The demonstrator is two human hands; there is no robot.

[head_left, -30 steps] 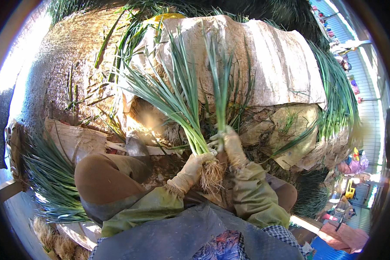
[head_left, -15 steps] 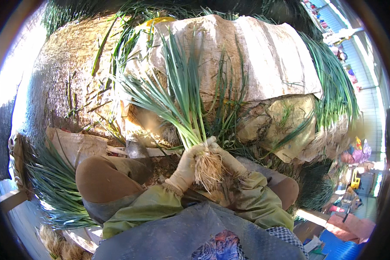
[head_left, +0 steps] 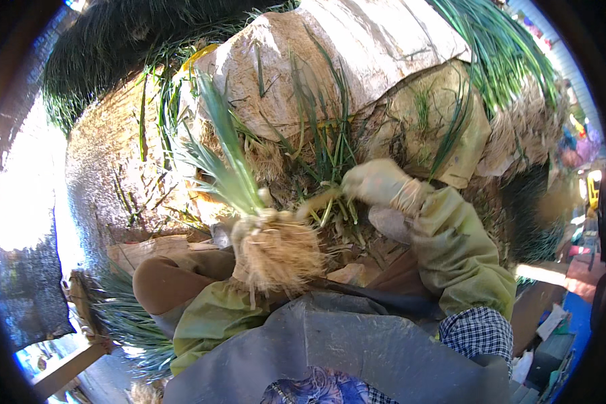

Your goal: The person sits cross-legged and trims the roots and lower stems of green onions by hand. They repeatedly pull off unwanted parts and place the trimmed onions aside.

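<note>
Gloved in pale, soiled material, my left hand (head_left: 245, 232) grips a bunch of green onions (head_left: 227, 148), its leaves pointing up and away. The blurred, tan root mass (head_left: 283, 250) faces me and hides much of that hand. My right hand (head_left: 380, 182), also gloved, is apart from the bunch, to its right, with fingers curled down among loose green stalks (head_left: 330, 198); whether it holds any I cannot make out.
A soiled white sack (head_left: 363, 47) covers the mound ahead. More long greens (head_left: 491, 47) lie at upper right, lower left (head_left: 128, 323) and in a dark pile at upper left (head_left: 94, 67). My bent knees (head_left: 161, 283) flank the work. A wooden beam (head_left: 71, 370) is at lower left.
My right hand has let go of the bunch and moved right and up. The bunch has moved left, roots turned more toward me. The whole view has shifted.
</note>
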